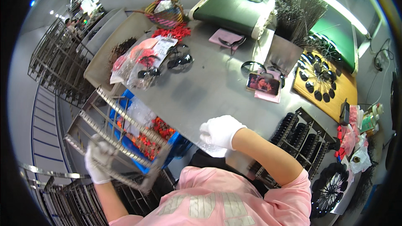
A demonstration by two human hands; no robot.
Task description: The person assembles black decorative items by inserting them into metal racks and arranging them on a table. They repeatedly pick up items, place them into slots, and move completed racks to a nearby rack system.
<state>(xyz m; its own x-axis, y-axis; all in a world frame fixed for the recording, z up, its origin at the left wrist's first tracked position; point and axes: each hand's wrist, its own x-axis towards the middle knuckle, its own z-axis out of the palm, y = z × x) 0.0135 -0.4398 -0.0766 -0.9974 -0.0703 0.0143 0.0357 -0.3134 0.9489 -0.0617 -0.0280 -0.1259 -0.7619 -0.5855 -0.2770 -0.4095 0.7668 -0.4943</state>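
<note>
Left hand [99,159] curled round slotted metal rack [125,112], left of table [197,94]; right hand [222,132] loosely curled, contents I can't tell. Step, I judge: rack handling; next calls for steady grip.

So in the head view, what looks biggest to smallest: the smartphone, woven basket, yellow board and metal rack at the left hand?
1. Metal rack
2. Yellow board
3. Woven basket
4. Smartphone
The rack looks closest, which may exaggerate its size.
</note>
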